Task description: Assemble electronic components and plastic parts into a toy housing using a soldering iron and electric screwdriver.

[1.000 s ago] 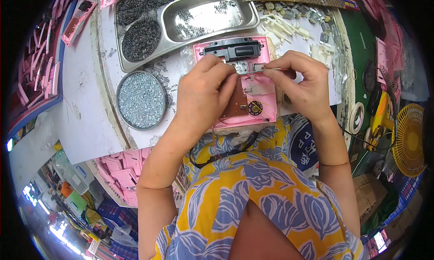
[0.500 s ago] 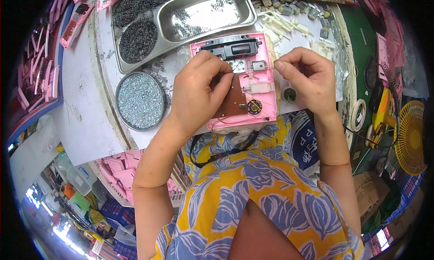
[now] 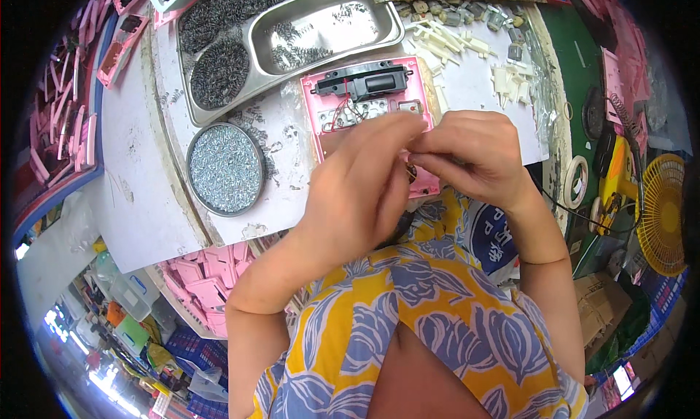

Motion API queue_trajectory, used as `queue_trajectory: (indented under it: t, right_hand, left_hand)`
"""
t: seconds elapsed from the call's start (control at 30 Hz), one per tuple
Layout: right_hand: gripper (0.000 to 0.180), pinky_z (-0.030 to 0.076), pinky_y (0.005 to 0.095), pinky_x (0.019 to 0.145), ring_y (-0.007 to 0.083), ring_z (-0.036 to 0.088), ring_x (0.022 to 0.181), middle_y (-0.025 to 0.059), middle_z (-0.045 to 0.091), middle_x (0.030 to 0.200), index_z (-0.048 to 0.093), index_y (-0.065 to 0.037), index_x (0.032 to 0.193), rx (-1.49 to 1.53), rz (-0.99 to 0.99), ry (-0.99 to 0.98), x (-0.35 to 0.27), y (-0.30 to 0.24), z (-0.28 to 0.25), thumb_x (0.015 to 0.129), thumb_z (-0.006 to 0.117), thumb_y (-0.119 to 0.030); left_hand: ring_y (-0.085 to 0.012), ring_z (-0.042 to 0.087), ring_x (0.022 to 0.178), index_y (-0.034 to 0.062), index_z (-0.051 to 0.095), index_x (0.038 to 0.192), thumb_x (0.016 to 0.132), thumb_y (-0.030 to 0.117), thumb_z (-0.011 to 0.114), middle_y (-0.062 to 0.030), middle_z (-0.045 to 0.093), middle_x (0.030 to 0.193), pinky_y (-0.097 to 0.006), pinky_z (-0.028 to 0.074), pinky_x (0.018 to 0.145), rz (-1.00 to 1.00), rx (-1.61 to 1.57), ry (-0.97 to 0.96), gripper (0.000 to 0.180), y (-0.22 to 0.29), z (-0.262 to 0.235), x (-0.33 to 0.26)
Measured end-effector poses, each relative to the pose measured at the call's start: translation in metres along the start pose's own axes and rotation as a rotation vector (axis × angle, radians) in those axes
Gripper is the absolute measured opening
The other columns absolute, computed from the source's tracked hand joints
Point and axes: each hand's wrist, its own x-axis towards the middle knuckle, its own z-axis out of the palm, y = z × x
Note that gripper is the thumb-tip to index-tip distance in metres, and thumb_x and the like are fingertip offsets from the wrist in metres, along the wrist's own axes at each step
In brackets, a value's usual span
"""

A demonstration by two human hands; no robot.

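A pink plastic housing lies open on the white table top, with a black part across its far end and thin wires and small metal contacts below that. My left hand and my right hand are raised over the housing's near half and hide it. Their fingertips meet and pinch together on a small part that is too small to make out. A dark round piece of the housing shows just under the fingertips.
A round tin of small screws sits left of the housing. Behind it stands a steel tray with dark springs piled beside it. White plastic pieces lie at the back right. A tape roll and a yellow fan are on the right, and pink shells are stacked below the table edge.
Both hands have lifted off the housing and come together over its near half. The left hand no longer presses on the housing, and the fingertips now touch.
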Motion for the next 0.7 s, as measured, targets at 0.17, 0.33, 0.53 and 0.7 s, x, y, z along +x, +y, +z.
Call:
queue_trajectory:
  t: [0.17,0.33,0.53,0.7]
  right_hand:
    - [0.018,0.053,0.0332,0.057,0.0225,0.066,0.067,0.0044,0.068,0.079,0.072,-0.007,0.095,-0.09,-0.148,-0.042,-0.002,0.008,-0.006,0.079,0.078,-0.01]
    - [0.019,0.054,0.0337,0.06,0.0229,0.065,0.071,0.0027,0.066,0.08,0.072,-0.01,0.096,-0.174,-0.223,-0.04,-0.012,0.009,-0.011,0.078,0.075,-0.013]
    - [0.009,0.054,0.0311,0.062,0.0147,0.064,0.072,0.0046,0.068,0.089,0.069,-0.008,0.095,-0.09,0.514,0.783,-0.12,0.026,-0.11,0.094,0.069,-0.016]
    - [0.016,0.051,0.0249,0.053,0.0129,0.061,0.066,0.006,0.067,0.086,0.064,-0.003,0.11,0.528,0.644,1.422,-0.186,0.024,-0.167,0.097,0.067,-0.012]
  left_hand:
    - [-0.02,0.067,0.067,-0.0036,0.067,0.104,0.094,0.005,0.062,-0.0125,0.069,0.082,-0.032,0.053,0.062,-0.265,-0.331,-0.307,0.015,-0.024,-0.01,0.019]
    - [-0.0107,0.063,0.07,-0.0033,0.067,0.099,0.096,0.007,0.064,-0.0056,0.069,0.08,-0.026,0.051,0.063,-0.376,-0.322,-0.447,0.011,-0.019,-0.017,0.032]
    - [-0.0087,0.064,0.07,-0.0039,0.068,0.101,0.097,-0.001,0.06,-0.0057,0.069,0.082,-0.021,0.05,0.062,-0.126,0.065,-0.122,0.009,-0.02,-0.004,0.017]
    - [-0.0097,0.067,0.07,-0.003,0.067,0.101,0.095,-0.001,0.063,-0.0064,0.069,0.08,-0.023,0.052,0.062,-0.128,0.001,-0.088,0.007,-0.021,0.003,0.015]
